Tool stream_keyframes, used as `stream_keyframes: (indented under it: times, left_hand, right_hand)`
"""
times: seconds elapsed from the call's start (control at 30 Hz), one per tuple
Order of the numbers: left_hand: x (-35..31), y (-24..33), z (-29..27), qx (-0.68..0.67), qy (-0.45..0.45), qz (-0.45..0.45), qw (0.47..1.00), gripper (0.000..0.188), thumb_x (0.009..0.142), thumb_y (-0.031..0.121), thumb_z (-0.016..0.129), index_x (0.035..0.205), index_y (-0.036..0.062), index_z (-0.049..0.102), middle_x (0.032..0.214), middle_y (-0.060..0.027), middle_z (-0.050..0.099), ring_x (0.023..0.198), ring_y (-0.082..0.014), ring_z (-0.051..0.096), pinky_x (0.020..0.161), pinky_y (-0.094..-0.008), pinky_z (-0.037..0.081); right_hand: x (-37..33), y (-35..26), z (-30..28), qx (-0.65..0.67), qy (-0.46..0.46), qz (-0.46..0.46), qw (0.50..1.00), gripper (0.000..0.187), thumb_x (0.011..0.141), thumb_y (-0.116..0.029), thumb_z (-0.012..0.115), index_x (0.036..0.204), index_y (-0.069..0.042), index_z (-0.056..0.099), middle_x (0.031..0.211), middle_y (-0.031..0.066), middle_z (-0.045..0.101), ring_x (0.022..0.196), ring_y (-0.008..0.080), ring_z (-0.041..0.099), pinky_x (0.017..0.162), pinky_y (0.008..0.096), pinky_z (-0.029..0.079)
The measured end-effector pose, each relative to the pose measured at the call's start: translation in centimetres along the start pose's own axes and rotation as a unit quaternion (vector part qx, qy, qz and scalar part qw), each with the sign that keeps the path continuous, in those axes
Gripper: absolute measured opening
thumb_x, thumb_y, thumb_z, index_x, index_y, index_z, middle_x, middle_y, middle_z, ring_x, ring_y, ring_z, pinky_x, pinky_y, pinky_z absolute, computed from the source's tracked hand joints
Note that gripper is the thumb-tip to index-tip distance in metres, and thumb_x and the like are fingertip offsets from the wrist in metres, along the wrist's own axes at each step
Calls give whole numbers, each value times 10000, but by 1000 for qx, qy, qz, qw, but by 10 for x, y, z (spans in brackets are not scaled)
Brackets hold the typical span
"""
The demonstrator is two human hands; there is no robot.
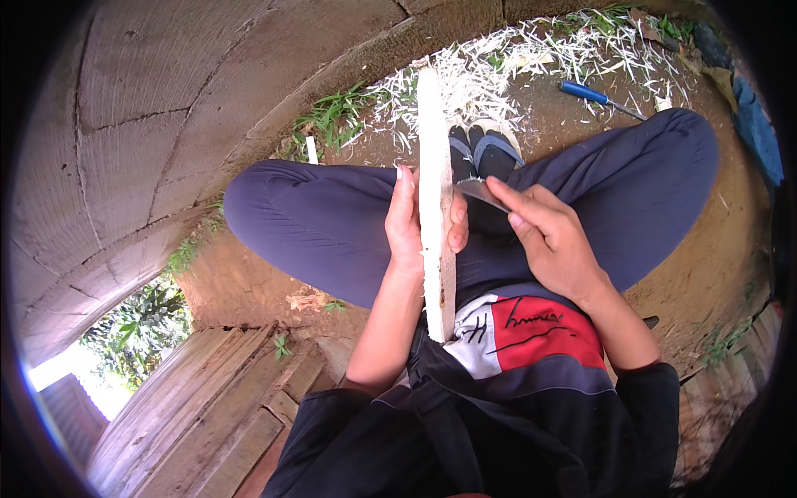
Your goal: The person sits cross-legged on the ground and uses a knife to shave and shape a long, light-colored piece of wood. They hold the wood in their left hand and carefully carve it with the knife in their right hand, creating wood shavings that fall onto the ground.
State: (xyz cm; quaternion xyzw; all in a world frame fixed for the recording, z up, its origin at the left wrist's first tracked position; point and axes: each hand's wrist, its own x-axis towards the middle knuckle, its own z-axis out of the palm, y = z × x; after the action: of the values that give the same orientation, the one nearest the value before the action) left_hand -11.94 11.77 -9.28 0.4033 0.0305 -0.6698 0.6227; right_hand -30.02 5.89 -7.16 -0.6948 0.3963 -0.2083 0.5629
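Wood slat (433, 174), pale and long, stands upright between my knees, lower end against my waist. My left hand (407, 224) is wrapped tight round its middle. My right hand (548, 236) is clenched on a knife (481, 194), blade touching the slat's right edge. White shavings (498, 66) litter the dirt ground (706, 274) ahead (blue-handled tool (594, 95) among them).

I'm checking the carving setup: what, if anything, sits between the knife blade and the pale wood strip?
Nothing visible does. The right hand holds the knife blade with its tip right at the edge of the pale wood strip, which the left hand grips around its middle. The left thumb lies just below the blade.
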Motion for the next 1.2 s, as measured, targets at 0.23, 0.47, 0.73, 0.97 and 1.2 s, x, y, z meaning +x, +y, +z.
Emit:
stream_keyframes:
  times: [0.23,0.47,0.73,0.97,1.2]
  left_hand:
    - [3,-4,-17,12,-99,-19,995,625,972,544,306,1010,-10,592,647,-136,560,383,-212,457,354,-305,357]
    - [0,-7,-5,-13,-52,-6,999,545,987,469,301,964,-4,571,664,-126,563,375,-202,464,335,-302,375]
    - [0,-13,-5,78,-8,44,996,323,983,288,310,1062,28,485,701,-122,532,371,-180,447,330,-283,395]
    - [-7,-15,7,121,-12,23,992,261,984,236,308,1056,32,455,707,-129,520,371,-177,458,335,-271,398]
    - [-4,-16,0,47,-24,32,998,272,1004,263,321,996,35,469,704,-109,544,381,-183,494,334,-263,405]
  right_hand:
    - [-2,-1,9,-12,19,-28,999,436,867,12,578,1261,-172,615,785,84,511,626,219,568,611,326,483]
    - [4,-15,4,-102,-17,-46,994,413,873,-66,591,1244,-243,622,795,73,515,639,279,605,600,387,515]
    - [8,-6,6,-118,-37,-61,991,464,837,-29,569,1233,-265,625,831,84,545,677,307,625,611,413,524]
    - [45,2,-19,-147,103,-36,983,452,854,-8,559,1259,-201,609,815,130,553,721,310,591,661,372,495]
    - [4,-14,-3,-66,-81,-33,994,486,826,31,599,1254,-197,619,785,91,518,683,255,569,632,339,489]
